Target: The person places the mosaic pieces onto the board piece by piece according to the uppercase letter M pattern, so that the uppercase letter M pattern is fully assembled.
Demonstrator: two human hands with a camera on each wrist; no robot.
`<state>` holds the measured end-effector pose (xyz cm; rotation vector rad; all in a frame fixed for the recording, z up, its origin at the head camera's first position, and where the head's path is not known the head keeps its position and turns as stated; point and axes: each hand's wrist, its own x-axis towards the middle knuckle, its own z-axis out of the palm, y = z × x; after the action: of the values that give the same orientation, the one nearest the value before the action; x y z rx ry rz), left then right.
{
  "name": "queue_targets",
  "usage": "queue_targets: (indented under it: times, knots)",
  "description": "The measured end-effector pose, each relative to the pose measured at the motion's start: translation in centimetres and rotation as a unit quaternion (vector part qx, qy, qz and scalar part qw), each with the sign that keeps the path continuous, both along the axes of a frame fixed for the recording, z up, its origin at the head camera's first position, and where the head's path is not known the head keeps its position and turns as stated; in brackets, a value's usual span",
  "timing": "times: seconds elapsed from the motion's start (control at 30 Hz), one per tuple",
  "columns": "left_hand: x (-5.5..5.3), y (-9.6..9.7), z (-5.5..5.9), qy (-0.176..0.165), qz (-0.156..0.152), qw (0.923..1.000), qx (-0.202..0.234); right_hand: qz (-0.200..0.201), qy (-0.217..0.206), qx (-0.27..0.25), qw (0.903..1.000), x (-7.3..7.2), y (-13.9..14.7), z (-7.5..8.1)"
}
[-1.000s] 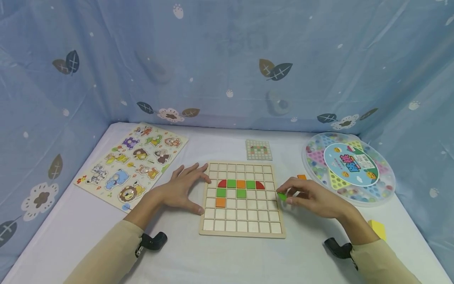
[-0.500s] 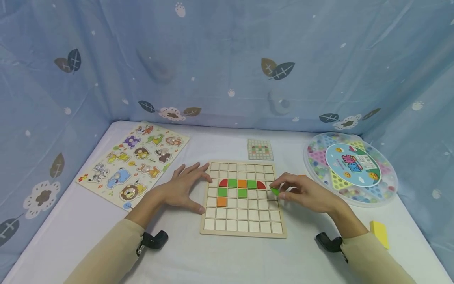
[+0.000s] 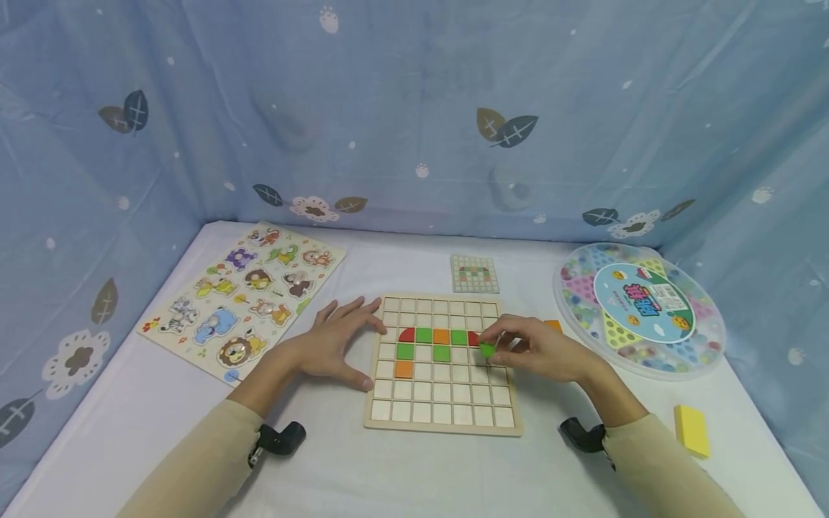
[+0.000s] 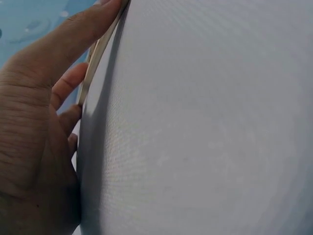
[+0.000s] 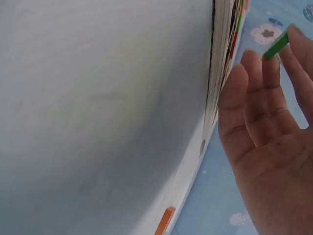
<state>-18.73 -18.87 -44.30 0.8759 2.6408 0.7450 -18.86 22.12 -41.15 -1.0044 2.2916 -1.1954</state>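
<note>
A wooden grid board (image 3: 443,430) lies on the white table in the head view, with several red, green and orange tiles in its cells. Its left edge is touched by my left hand (image 3: 327,347), thumb and fingers spread apart. My right hand (image 3: 544,351) pinches a green tile (image 3: 486,350) over the right part of the board, just below the red tile (image 3: 473,338) at the row's end. In the right wrist view the green tile (image 5: 277,46) is tilted between thumb and fingertips. An orange tile (image 3: 404,369) sits in a left-hand cell.
Behind the board lies a small pattern card (image 3: 475,275). An animal puzzle board (image 3: 242,302) is at the left, and a round clear case (image 3: 641,309) with coloured beads at the right. An orange block (image 3: 553,325) and a yellow block (image 3: 692,432) lie on the right side.
My right hand has carried the green tile leftward, from beside the board's right edge to over its cells. My left hand has stayed at the left edge.
</note>
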Motion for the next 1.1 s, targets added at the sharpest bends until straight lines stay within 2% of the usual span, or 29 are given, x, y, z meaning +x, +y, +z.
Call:
queue_targets:
  times: [0.2, 0.53, 0.77, 1.1]
  knots:
    - [0.1, -0.1, 0.1, 0.006, -0.002, 1.0, 0.002, 0.006, 0.032, 0.018, 0.9993, -0.3, -1.0, -0.4]
    - [0.1, -0.1, 0.1, 0.003, -0.002, 1.0, 0.0, 0.007, 0.058, 0.052, 0.9969, -0.3, -1.8, -0.2]
    - [0.0, 0.1, 0.2, -0.001, 0.0, 1.0, -0.006, 0.003, 0.076, 0.095, 0.9926, -0.4, -2.3, -0.3]
    - [0.1, 0.1, 0.1, 0.003, 0.001, 1.0, 0.003, 0.004, 0.088, 0.105, 0.9905, -0.7, -2.6, -0.3]
